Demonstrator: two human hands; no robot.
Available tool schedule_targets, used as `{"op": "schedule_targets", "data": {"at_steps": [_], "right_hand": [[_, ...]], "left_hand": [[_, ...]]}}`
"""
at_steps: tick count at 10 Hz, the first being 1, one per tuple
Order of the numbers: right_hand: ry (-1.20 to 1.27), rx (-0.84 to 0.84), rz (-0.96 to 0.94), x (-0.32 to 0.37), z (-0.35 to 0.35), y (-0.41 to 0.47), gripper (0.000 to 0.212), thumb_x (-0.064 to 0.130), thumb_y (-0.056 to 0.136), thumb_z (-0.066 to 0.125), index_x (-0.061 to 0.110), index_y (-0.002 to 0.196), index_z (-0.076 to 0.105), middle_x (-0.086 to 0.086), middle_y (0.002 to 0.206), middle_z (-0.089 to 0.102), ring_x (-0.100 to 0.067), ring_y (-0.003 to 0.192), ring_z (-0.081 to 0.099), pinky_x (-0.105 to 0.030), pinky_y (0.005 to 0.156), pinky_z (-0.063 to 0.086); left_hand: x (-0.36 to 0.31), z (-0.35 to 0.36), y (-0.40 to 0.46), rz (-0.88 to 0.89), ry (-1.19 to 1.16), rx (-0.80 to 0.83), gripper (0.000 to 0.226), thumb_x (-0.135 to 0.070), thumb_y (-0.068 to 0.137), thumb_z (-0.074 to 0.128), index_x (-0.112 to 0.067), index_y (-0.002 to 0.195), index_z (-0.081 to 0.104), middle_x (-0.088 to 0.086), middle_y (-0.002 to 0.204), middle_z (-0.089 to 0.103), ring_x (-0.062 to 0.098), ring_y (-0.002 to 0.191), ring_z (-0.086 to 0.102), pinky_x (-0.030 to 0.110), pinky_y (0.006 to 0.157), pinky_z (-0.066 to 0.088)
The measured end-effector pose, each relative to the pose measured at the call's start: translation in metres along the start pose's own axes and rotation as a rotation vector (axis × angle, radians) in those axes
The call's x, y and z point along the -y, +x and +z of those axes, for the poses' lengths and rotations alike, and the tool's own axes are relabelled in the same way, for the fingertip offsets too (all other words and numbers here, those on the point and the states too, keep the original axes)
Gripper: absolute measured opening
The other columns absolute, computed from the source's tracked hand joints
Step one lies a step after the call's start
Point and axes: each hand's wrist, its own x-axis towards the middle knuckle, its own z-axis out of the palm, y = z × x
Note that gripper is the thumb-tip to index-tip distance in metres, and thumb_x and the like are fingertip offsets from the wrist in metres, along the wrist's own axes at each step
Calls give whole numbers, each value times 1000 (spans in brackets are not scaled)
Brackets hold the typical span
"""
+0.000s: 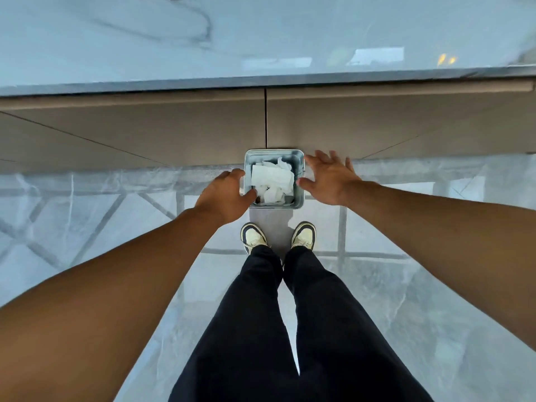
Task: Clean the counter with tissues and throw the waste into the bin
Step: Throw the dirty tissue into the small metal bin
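Two bare forearms reach down past black trousers (304,329) and cream-and-navy sneakers (253,237) toward a square metal bin (300,181) standing on the grey marble floor (87,227) against beige cabinet doors (174,132). The left hand (224,198) curls loosely at the bin's left rim, empty; the right hand (330,178) hovers beside the right rim, fingers spread. Crumpled white tissues (272,181) lie inside. The marble counter (203,39) stretches above.

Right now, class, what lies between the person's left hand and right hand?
In the head view, the small grey bin sits on the floor between the left hand and right hand, with crumpled white tissues inside it.
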Motion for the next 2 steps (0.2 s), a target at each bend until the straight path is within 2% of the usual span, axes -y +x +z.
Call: {"op": "schedule_targets", "data": {"at_steps": [1,2], "right_hand": [[-40,78,51,9,-40,-43,76,65,94,38,32,156,9,-4,166,-1,-35,151,-6,-60,120,-1],[-47,70,37,17,-61,-71,76,68,93,37,36,156,7,-4,166,-3,-36,151,-7,-60,120,-1]], "left_hand": [[-25,-34,-40,-15,56,-23,65,-55,93,54,-16,143,45,12,143,54,33,129,51,44,105,45],[-41,-55,-64,7,106,-71,67,-60,91,53,-16,141,45,13,141,53,34,127,52,47,104,47]]}}
